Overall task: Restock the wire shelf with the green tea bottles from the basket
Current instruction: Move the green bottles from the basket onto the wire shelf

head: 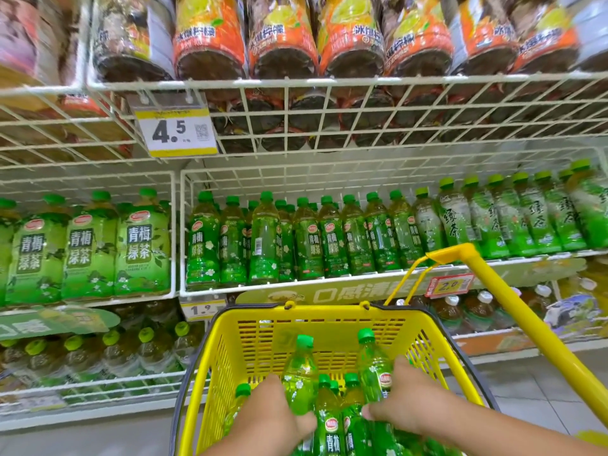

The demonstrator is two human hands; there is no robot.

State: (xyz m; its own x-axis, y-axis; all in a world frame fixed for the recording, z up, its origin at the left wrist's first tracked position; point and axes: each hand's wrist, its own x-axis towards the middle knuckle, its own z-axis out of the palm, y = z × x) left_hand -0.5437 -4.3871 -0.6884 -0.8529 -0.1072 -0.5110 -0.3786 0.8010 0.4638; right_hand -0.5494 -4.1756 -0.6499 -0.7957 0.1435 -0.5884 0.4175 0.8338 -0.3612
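A yellow plastic basket [322, 327] sits low in front of me with several green tea bottles standing in it. My left hand [273, 413] is wrapped around one green bottle [300, 366] whose cap rises above the others. My right hand [408, 396] grips a second green bottle [373, 363] at its label. Straight ahead, the white wire shelf [296, 286] carries a row of matching green tea bottles [309, 238], packed side by side.
The basket's yellow handle [513, 311] slants up on the right. Larger green tea bottles [88, 248] fill the left bay, other green bottles [513, 215] the right. Orange-labelled bottles [283, 37] load the upper wire shelf. A 4.5 price tag [176, 128] hangs down.
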